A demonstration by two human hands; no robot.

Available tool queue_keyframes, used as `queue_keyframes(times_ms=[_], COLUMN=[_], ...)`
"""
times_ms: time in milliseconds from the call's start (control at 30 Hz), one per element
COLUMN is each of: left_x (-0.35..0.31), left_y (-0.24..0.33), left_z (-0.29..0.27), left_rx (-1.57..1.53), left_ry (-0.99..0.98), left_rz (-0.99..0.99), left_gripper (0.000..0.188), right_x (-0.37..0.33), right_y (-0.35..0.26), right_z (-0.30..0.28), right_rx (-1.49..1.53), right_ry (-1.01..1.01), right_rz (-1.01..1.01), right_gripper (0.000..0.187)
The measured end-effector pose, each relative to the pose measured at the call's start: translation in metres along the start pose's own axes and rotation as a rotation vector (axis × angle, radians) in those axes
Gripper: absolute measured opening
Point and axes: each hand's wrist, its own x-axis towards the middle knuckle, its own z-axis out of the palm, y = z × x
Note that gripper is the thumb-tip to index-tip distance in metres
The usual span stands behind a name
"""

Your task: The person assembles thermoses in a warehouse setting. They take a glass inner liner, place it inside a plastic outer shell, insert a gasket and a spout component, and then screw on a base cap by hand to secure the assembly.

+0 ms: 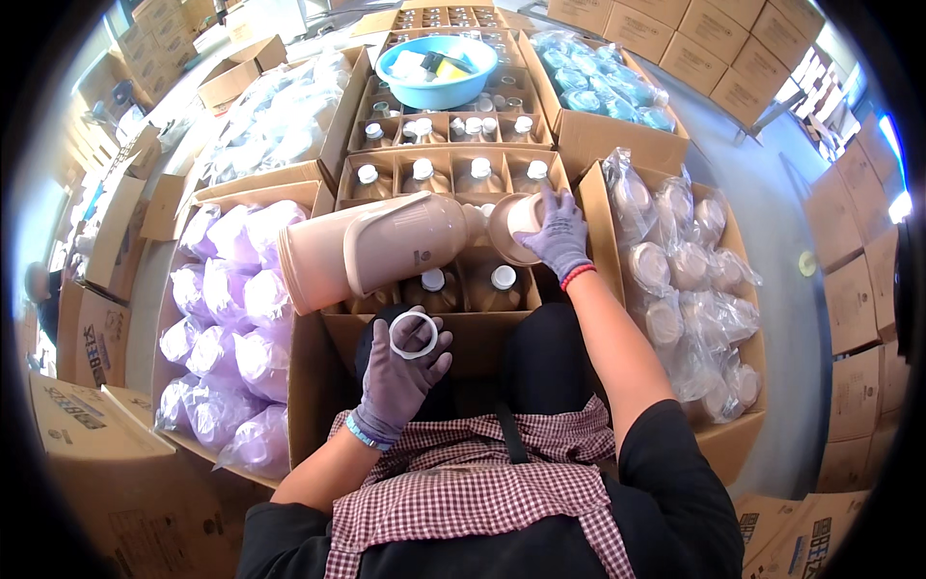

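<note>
A beige thermos flask (400,241) lies on its side across the divided box in front of me, its neck toward the right. My right hand (561,234), in a grey glove, grips a beige cup-shaped thermos lid (503,230) with a wide brim, close to the flask's neck. Below the flask, my gloved left hand (400,378) is palm up and closed round a white plastic ring (394,329). Under and behind the flask, bottle-shaped liners (424,180) with white caps stand in the cardboard compartments.
To the left, a box holds lilac thermos parts (227,299) in plastic bags; to the right, another holds bagged beige parts (675,270). A light-blue basin (437,92) sits on the boxes ahead. Bagged teal parts (598,82) are at far right, beside stacked cartons (714,43).
</note>
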Motion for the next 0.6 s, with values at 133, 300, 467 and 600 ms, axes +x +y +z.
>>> queue_keyframes(times_ms=[133, 300, 467, 600], left_x=[0.004, 0.012, 0.015, 0.000], left_y=[0.002, 0.005, -0.005, -0.009], left_z=[0.008, 0.001, 0.025, 0.035], left_rx=[0.093, 0.150, 0.395, 0.710], left_ry=[0.002, -0.038, 0.019, -0.017], left_rz=[0.026, 0.096, 0.163, 0.160], left_gripper=[0.050, 0.050, 0.045, 0.061], right_x=[-0.003, -0.077, -0.139, -0.134], right_y=[-0.010, -0.101, -0.119, -0.110], right_z=[0.027, -0.050, -0.029, -0.016], right_rx=[-0.089, 0.987, 1.165, 1.137], right_ry=[0.135, -0.038, -0.356, -0.413], right_rz=[-0.131, -0.413, -0.252, -0.193], right_gripper=[0.107, 0.058, 0.033, 0.016])
